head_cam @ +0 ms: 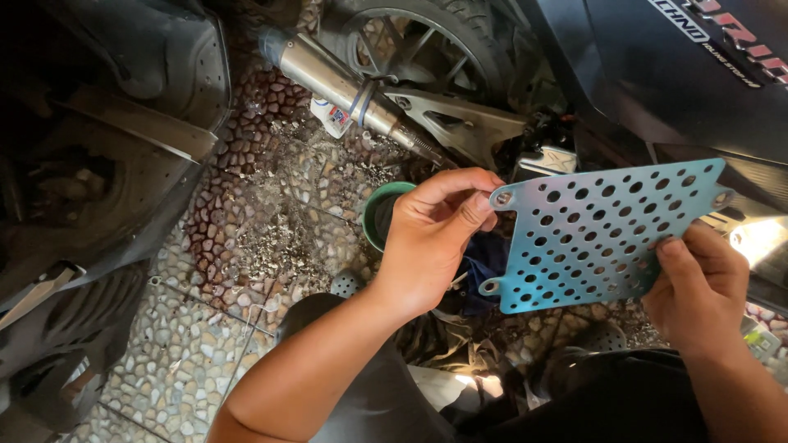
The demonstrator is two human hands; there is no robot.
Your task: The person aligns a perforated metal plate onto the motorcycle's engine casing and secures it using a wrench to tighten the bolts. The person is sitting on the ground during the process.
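Far left: I see dark plastic body panels (98, 164) lying on the pebble-tile floor (271, 238), apart from my hands.
Top centre: a metal exhaust pipe (345, 86) runs beside the rear wheel (427, 41) of a dark scooter (689, 74).
Green tub (379, 209): it sits on the floor just behind my left hand.
Left hand (431, 242): I have it closed on the upper left corner of the perforated metal plate (595, 234), thumb over the corner lug.
Plate: light blue, full of round holes, held tilted in the air in front of the scooter's side.
Right hand (698, 287): I grip the plate's lower right edge, fingers curled behind it.
Step, as I judge it: holding and lining up the plate.
Next move calls for: steady two-handed control so the corner lugs sit square.
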